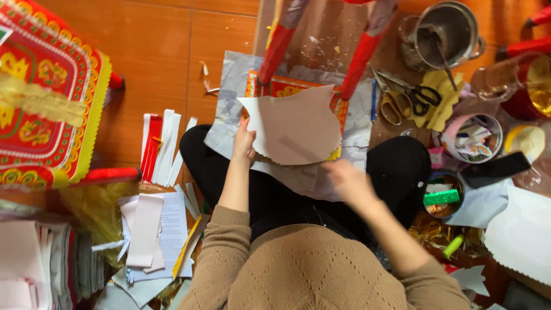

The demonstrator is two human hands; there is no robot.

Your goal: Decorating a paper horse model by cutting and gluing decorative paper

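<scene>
Now left grip (245, 142) pinches brown card (295, 126) edge; right grip (347, 179) blurred, prob. under it, state unclear.

scissors (408, 97) right of cardboard sheet (294, 126), pot (447, 35) behind

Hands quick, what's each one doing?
Left hand: closed on the edge of the brown paper cutout.
Right hand: blurred, at the cutout's lower edge; grip cannot be told.

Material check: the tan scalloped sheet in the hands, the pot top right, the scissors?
Tan scalloped-edge sheet: looks like thin matte card or paper; it lies flat, with a cleanly cut wavy edge, held by the left hand. Grey round pot: likely metal, going by its dull silver sheen and thin rim. Scissors: shiny metal blades, with black and yellowish handles that are probably plastic.
</scene>
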